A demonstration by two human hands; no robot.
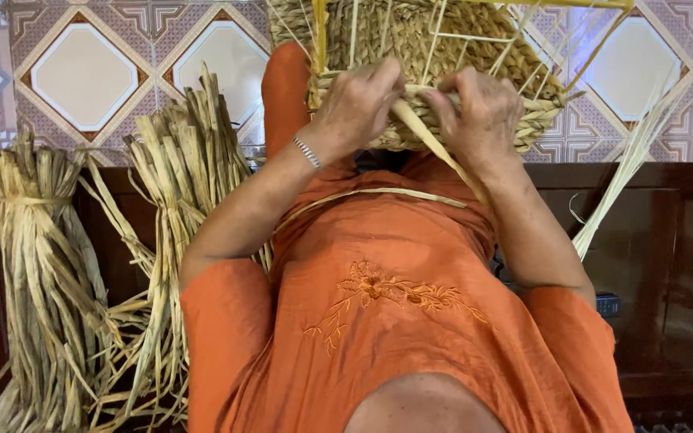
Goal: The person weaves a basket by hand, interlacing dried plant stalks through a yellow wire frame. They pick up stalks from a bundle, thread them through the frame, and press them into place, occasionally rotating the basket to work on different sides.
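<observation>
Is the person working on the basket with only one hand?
No, both the left hand and the right hand grip the woven basket at its braided edge.

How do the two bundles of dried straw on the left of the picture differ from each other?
The far-left bundle is tied near its top with a straw band; the nearer bundle shows no tie. The far-left bundle's top sits lower, while the nearer bundle reaches higher. The nearer bundle lies against the orange sleeve; the far-left bundle stands apart. Both are pale tan, flat strips.

- Left hand (358, 100): fingers curled shut, pinching, wrist bent, forearm raised.
- Right hand (479, 112): just beside it, knuckles up, fingers curled in a grip.
</observation>
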